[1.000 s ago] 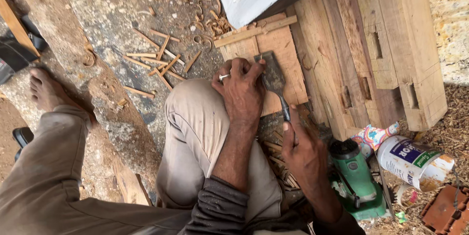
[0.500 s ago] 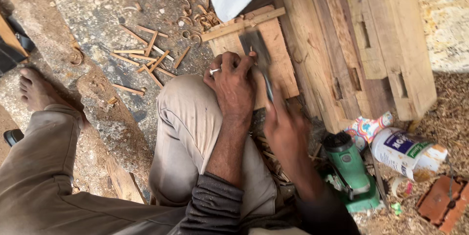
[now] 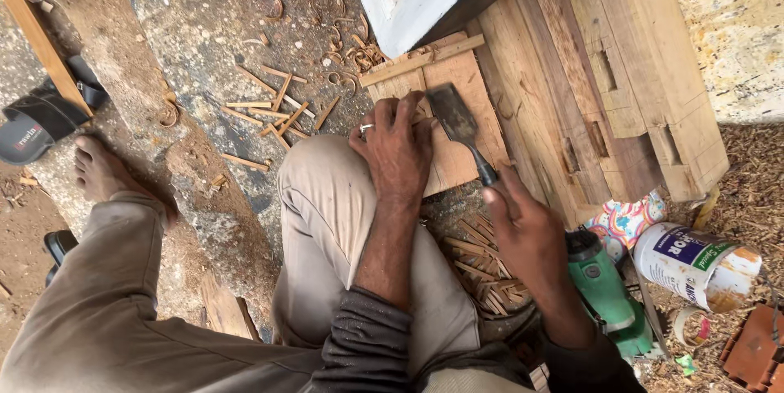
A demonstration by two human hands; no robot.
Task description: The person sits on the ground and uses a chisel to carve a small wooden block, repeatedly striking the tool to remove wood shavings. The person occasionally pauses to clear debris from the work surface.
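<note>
Chisel [image 3: 459,128]: stiff steel, likely sharp-edged, best held by the handle; right hand [image 3: 527,234] clamped there, blade on board [image 3: 457,107], left hand [image 3: 398,148] pressing flat, fingers apart, beside it.

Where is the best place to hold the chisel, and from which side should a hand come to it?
Grip the chisel by its dark handle, at the lower end nearest the person. The right hand already closes on it there, coming from below right. The wide flat blade points up and away over the wooden board, beside the left hand, so the blade end is probably the sharp part to avoid.
</note>
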